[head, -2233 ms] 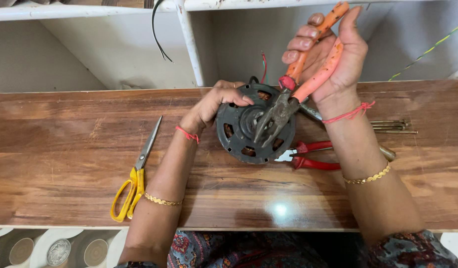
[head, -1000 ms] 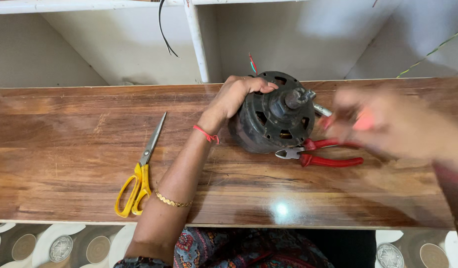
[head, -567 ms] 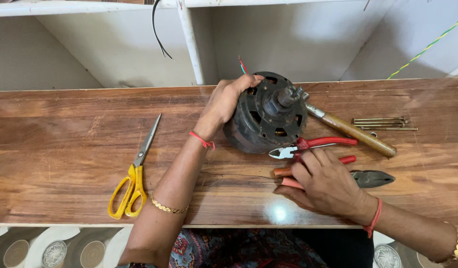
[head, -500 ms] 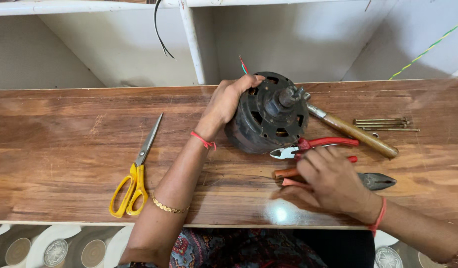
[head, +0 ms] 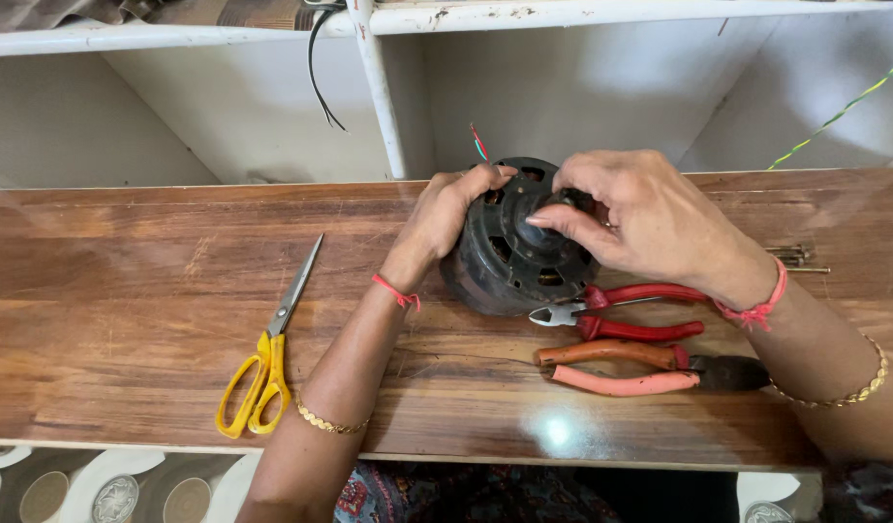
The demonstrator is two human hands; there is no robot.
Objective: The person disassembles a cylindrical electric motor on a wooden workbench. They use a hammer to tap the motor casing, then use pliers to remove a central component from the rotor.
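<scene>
Motor (head: 519, 254): dark round housing, tilted on its edge on the bench (head: 127, 320), rear centre, face turned toward you. Thin red and green wires (head: 477, 145) stick up from its top.

Left hand (head: 445, 218): curled over the motor's upper left rim, fingers closed on it. Same grip as half a second ago; the motor has not shifted.

Right hand (head: 640, 215): now up at the motor, fingertips pinched on the hub at the centre of its face. Half a second ago this hand lay lower on the bench, over the orange-handled pliers. It has let go of them and come up.

Pliers (head: 650, 368): orange handles, dark jaws pointing right, lying flat in front of the motor, fully uncovered now, touched by neither hand.

Cutters (head: 621, 312): red handles, just behind the pliers, tips nearly at the motor's lower edge. Unmoved.

Scissors (head: 267, 349): yellow handles, blades pointing up and right, well to the left of your left forearm. Unmoved.

Pins (head: 800, 257): thin metal pieces at the right, partly behind your right wrist. The wood-handled tool seen beside the motor earlier is now hidden by your right hand.
</scene>
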